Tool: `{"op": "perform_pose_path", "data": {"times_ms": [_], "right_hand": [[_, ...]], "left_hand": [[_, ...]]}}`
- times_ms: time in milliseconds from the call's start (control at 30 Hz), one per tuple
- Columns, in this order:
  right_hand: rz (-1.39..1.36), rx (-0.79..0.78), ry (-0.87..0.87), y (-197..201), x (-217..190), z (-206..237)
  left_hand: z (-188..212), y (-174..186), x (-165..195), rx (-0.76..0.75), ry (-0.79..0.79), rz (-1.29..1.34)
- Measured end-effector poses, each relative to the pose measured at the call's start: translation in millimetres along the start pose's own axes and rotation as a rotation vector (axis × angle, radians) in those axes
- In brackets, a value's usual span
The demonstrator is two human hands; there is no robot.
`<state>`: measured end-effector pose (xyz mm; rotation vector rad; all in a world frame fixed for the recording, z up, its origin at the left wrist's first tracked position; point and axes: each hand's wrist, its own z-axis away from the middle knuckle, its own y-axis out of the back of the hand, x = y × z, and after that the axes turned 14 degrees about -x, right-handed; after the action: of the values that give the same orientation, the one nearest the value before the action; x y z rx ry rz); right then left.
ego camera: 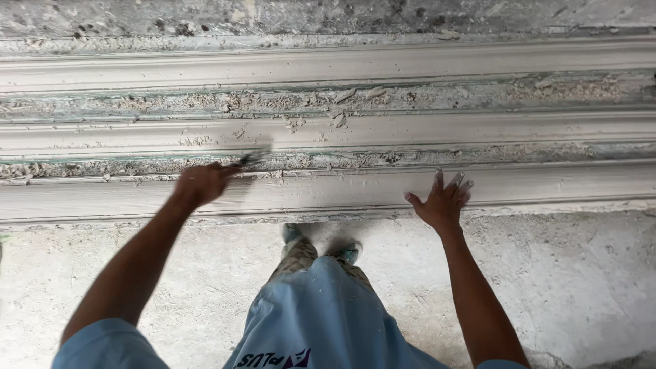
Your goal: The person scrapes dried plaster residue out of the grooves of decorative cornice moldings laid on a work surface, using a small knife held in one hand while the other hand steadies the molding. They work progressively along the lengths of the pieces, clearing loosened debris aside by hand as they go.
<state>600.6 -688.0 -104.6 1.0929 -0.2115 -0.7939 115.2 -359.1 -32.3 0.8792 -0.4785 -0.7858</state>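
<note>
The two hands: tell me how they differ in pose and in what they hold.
The left hand is closed round a blurred tool; the right hand holds nothing. The left hand is fisted; the right hand lies flat with fingers spread. Both reach to the nearest moulding strip, and both are bare.

A light blue short-sleeved shirt [321, 314], patterned trousers [301, 254] and what look like teal shoes [350, 251].

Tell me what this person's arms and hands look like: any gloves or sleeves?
No gloves: the left hand and right hand are both bare. The forearms are uncovered too. Short light blue sleeves end near the shoulders, matching the light blue shirt.
</note>
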Motion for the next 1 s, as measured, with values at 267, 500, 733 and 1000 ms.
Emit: {"op": "perform_pose_path", "data": {"times_ms": [267,500,733,1000], "right_hand": [[-0.057,-0.02,0.021,-8,8,-2],[-0.092,-0.076,-0.02,-2,3,-3],[-0.087,-0.134,-0.022,4,-2,-11],[0.094,-0.119,-0.12,16,-18,0]], "left_hand": [[-114,6,196,0.212,-0.196,0.031],[-54,12,95,-0.072,-0.133,-0.006],[-69,13,98,-0.054,-0.087,-0.013],[-157,80,328,0.228,-0.354,0.084]]}}
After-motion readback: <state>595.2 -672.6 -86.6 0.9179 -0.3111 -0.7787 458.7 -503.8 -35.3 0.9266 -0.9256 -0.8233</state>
